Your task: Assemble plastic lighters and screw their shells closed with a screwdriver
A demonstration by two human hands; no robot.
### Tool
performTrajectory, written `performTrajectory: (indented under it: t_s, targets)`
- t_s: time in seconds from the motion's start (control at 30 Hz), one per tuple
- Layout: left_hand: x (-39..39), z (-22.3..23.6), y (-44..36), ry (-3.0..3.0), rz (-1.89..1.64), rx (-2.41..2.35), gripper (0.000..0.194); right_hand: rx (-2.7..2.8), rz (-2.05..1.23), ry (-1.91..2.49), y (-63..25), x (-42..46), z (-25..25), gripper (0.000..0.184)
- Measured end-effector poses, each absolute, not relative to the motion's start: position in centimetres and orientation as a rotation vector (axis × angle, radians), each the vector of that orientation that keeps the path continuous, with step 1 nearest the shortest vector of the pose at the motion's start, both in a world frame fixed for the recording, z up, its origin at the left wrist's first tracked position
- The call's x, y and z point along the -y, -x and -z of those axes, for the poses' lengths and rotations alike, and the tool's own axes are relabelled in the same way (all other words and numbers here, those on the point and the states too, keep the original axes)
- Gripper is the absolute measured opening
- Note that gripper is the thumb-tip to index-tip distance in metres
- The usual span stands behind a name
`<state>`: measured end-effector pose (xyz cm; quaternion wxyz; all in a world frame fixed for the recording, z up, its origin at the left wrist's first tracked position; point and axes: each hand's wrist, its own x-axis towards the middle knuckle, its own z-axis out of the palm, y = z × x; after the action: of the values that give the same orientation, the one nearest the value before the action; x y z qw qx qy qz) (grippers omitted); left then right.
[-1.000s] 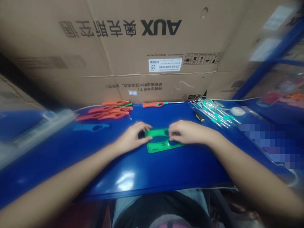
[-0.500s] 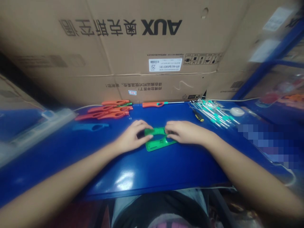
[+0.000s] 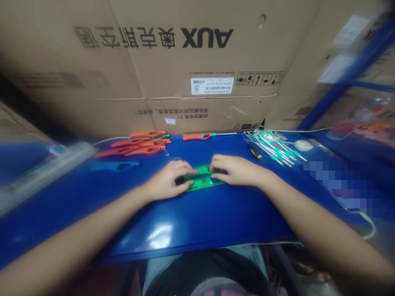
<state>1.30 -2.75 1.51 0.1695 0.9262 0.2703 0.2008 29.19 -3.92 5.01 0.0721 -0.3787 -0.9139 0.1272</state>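
Two green plastic lighter casing halves (image 3: pixel 204 181) lie side by side on the blue tabletop, with a gap between them. At their left end my left hand (image 3: pixel 169 179) is closed, its thumb and fingers gripping the green plastic; the fingertips are blurred. My right hand (image 3: pixel 233 169) pinches the right end, thumb and fingers bent over it. The fingers hide both ends of the halves, so I cannot tell exactly which half each fingertip touches.
Behind on the left is a pile of orange lighter casings (image 3: pixel 138 144), with a blue casing (image 3: pixel 115 165) in front. An orange lighter (image 3: pixel 196 136) with a metal rod lies at the back. To the right are metal rods (image 3: pixel 274 148) and a screwdriver (image 3: pixel 255 152). Cardboard (image 3: pixel 154 74) stands behind.
My left hand has slid a little left and lower at the green halves' left end, now covering more of it. My right hand still grips the right end. The whole view has shifted slightly.
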Motion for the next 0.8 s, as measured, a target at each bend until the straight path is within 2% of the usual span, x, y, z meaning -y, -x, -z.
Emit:
performTrajectory:
  t_s: [0.1,0.23,0.3,0.4,0.53,0.8]
  targets:
    - [2.7,-1.8,-1.2,-2.647,-0.587,-0.786,0.029,2.602,-0.291,1.218,-30.8,2.8,-5.7,0.021]
    - [3.6,-2.9,-1.7,-2.715,-0.567,-0.862,0.030,2.372,0.052,1.768,-34.3,0.9,-7.5,0.025]
    - [4.3,-3.7,-2.3,-2.767,-0.477,-0.933,0.030,2.239,0.107,2.125,-36.1,0.2,-8.1,0.023]
    - [5.4,-4.5,-3.1,-2.794,-0.406,-1.016,0.034,2.050,0.123,2.361,-38.7,-0.4,-8.2,0.020]
    - [5.9,-4.4,-3.6,-2.793,-0.446,-1.013,0.034,1.911,0.077,2.481,-41.1,-0.6,-6.9,0.022]
    - [4.9,-2.6,-2.9,-2.772,-0.545,-0.915,0.032,1.939,-0.026,2.454,-42.9,-1.5,-4.7,0.019]
